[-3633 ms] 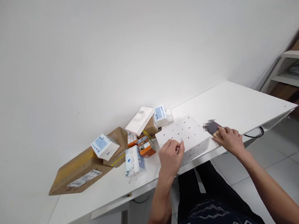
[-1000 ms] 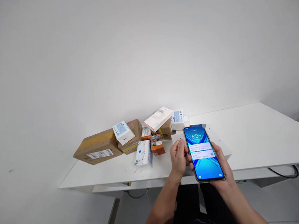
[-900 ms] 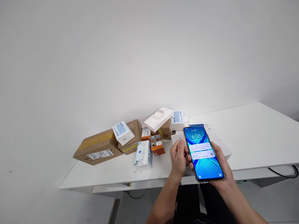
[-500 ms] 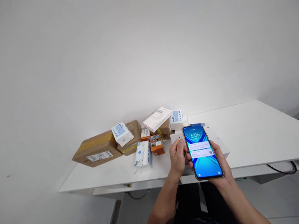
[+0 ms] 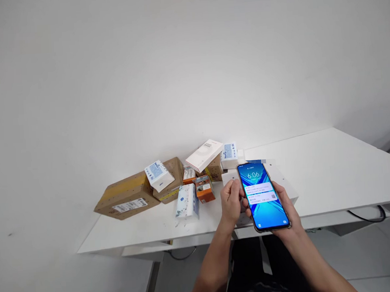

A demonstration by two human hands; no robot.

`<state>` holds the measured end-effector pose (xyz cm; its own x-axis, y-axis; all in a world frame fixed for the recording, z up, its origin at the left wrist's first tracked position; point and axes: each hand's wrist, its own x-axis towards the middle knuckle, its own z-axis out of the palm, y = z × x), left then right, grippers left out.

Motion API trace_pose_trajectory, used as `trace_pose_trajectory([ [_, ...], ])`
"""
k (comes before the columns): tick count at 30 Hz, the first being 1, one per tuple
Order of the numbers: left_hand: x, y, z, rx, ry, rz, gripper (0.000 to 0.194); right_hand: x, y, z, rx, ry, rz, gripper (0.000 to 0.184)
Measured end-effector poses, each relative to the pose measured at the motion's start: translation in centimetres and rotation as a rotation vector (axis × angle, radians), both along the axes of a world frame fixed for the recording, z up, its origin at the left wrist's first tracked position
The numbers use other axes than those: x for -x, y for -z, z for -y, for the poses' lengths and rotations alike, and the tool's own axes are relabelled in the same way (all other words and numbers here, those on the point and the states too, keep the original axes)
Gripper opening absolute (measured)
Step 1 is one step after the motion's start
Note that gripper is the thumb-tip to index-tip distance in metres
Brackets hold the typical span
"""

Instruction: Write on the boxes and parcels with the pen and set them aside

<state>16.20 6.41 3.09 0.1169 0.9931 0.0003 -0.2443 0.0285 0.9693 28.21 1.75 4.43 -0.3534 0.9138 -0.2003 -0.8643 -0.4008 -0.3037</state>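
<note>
My right hand (image 5: 289,210) is wrapped round a phone (image 5: 263,195) with a lit blue screen, held up over the table's front edge. My left hand (image 5: 232,202) is curled just left of the phone, its fingers resting on a white box (image 5: 230,177) with small dark marks that lies flat on the white table (image 5: 329,173). The phone and my hands hide most of that box.
A pile of packages sits at the table's back left: a long brown carton (image 5: 125,201), a smaller brown carton (image 5: 171,179), a white flat box (image 5: 205,155), blue-and-white packs (image 5: 158,174), a tissue pack (image 5: 187,201) and an orange carton (image 5: 204,189). A black cable (image 5: 367,217) hangs under the right edge.
Since 3.6 s ago my right hand picked the phone up off the table and brought it in front of me, screen lit. Over the last second almost nothing has moved.
</note>
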Motion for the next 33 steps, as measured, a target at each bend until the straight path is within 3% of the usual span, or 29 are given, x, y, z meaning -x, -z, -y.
trace_pose_trajectory([
  [15, 0.0, -0.1, 0.1, -0.022, 0.021, -0.013, 0.046, -0.1, 0.4, -0.2, -0.093, -0.006, -0.003, 0.045],
  [29, 0.1, 0.0, 0.0, -0.059, 0.001, -0.077, 0.048, -0.1, 0.6, -0.2, -0.063, 0.006, 0.016, 0.048],
  [33, 0.0, 0.3, -0.2, -0.144, -0.049, -0.123, 0.051, -2.0, -0.7, 0.7, -0.075, 0.125, 0.128, 0.048],
])
